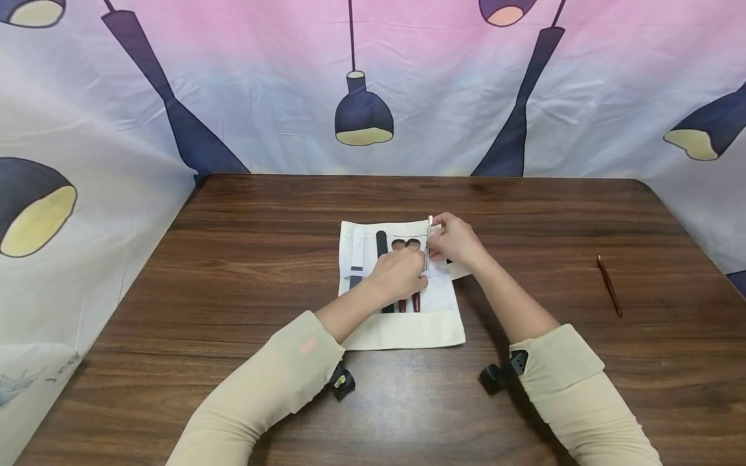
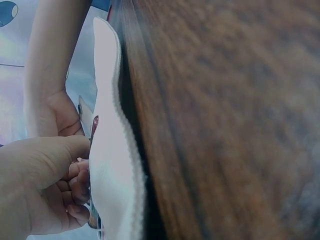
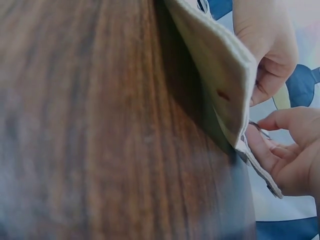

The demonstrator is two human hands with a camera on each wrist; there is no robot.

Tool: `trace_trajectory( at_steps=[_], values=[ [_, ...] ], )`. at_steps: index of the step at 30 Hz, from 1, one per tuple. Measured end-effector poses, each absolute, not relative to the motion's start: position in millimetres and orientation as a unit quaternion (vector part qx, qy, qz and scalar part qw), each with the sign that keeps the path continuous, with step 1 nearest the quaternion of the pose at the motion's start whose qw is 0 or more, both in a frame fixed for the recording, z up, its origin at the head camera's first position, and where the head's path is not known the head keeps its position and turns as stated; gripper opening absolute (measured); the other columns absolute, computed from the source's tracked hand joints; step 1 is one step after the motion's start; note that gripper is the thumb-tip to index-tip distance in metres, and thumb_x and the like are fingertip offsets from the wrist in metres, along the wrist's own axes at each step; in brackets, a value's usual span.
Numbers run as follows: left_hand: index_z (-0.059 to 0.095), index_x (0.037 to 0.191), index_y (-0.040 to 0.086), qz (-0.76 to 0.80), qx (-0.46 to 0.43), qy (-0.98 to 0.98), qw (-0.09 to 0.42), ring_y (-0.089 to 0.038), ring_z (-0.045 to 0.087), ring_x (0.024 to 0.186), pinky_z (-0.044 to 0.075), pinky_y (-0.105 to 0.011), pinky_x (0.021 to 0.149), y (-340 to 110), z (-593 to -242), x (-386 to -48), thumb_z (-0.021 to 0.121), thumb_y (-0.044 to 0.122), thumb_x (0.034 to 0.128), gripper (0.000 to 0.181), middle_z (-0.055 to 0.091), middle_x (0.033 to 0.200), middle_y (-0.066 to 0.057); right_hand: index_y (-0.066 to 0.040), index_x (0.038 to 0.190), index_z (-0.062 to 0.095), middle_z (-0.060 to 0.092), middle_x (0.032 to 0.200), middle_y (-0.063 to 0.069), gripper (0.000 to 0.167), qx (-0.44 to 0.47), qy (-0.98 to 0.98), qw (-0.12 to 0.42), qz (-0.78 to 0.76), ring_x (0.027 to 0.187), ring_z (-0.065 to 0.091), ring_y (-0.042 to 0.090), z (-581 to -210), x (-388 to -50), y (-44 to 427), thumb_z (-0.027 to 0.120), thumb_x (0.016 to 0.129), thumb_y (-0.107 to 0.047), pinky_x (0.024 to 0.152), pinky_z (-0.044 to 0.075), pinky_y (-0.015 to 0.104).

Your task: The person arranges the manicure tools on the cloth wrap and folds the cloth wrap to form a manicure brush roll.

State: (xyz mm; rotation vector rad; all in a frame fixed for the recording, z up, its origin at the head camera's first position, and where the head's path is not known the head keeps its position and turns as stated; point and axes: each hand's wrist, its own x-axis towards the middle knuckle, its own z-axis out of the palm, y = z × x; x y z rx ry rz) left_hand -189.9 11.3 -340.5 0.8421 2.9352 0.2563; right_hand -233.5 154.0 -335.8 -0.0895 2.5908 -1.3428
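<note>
two brushes (image 1: 416, 301) lie in the cream cloth case (image 1: 408, 331), which is spread on the brown table (image 1: 262, 259). your left hand (image 1: 399, 273) crosses over them, fingers curled; whether they grip anything, i cannot tell. your right hand (image 1: 456, 241) pinches a slim rod (image 1: 430, 224) at the case's far right part.

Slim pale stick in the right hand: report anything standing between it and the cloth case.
Nothing visible stands between them: the right hand holds the slim pale stick over the cloth case. The left hand is close beside the stick's near end.
</note>
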Motion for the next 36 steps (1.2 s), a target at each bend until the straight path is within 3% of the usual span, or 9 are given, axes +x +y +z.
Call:
trace_trajectory(
  at_steps=[10, 14, 21, 28, 36],
  values=[
    [0.056, 0.073, 0.01, 0.083, 0.274, 0.957, 0.041, -0.014, 0.047, 0.061, 0.039, -0.025, 0.044, 11.0, -340.8, -189.2, 0.064, 0.023, 0.0842, 0.019, 0.05, 0.08, -0.003, 0.003, 0.119, 0.04, 0.063, 0.081, 0.014, 0.04, -0.044, 0.868, 0.163, -0.466, 0.055, 0.062, 0.014, -337.6, -232.4, 153.0, 0.052, 0.081, 0.001, 0.057, 0.053, 0.029],
    [0.054, 0.07, 0.01, 0.087, 0.273, 0.957, 0.045, -0.013, 0.046, 0.059, 0.037, -0.024, 0.043, 11.2, -340.4, -189.1, 0.064, 0.022, 0.0845, 0.021, 0.05, 0.077, -0.003, 0.002, 0.118, 0.04, 0.062, 0.084, 0.015, 0.038, -0.037, 0.86, 0.165, -0.481, 0.057, 0.061, 0.015, -337.9, -232.1, 152.9, 0.052, 0.081, 0.001, 0.058, 0.053, 0.03],
    [0.051, 0.066, 0.011, 0.087, 0.274, 0.957, 0.044, -0.013, 0.045, 0.057, 0.038, -0.025, 0.044, 11.1, -340.0, -189.3, 0.063, 0.023, 0.0848, 0.025, 0.048, 0.071, -0.001, 0.003, 0.113, 0.044, 0.057, 0.076, 0.013, 0.023, -0.009, 0.849, 0.155, -0.506, 0.054, 0.058, 0.015, -336.9, -233.0, 153.0, 0.046, 0.093, -0.01, 0.054, 0.052, 0.029],
    [0.049, 0.064, 0.012, 0.087, 0.274, 0.957, 0.044, -0.012, 0.045, 0.058, 0.038, -0.025, 0.044, 11.2, -340.1, -189.7, 0.063, 0.022, 0.0847, 0.028, 0.047, 0.07, -0.001, 0.005, 0.101, 0.051, 0.06, 0.073, 0.012, 0.016, -0.015, 0.863, 0.158, -0.48, 0.054, 0.059, 0.013, -338.5, -233.9, 156.0, 0.046, 0.093, -0.007, 0.055, 0.051, 0.027],
    [0.05, 0.067, 0.011, 0.081, 0.267, 0.959, 0.047, -0.015, 0.045, 0.062, 0.039, -0.027, 0.046, 11.2, -339.3, -189.6, 0.063, 0.023, 0.0847, 0.024, 0.047, 0.07, -0.002, 0.001, 0.09, 0.06, 0.053, 0.062, 0.004, 0.012, -0.073, 0.903, 0.16, -0.392, 0.052, 0.047, 0.01, -339.4, -231.4, 159.0, 0.053, 0.09, -0.01, 0.05, 0.04, 0.022]
  ],
)
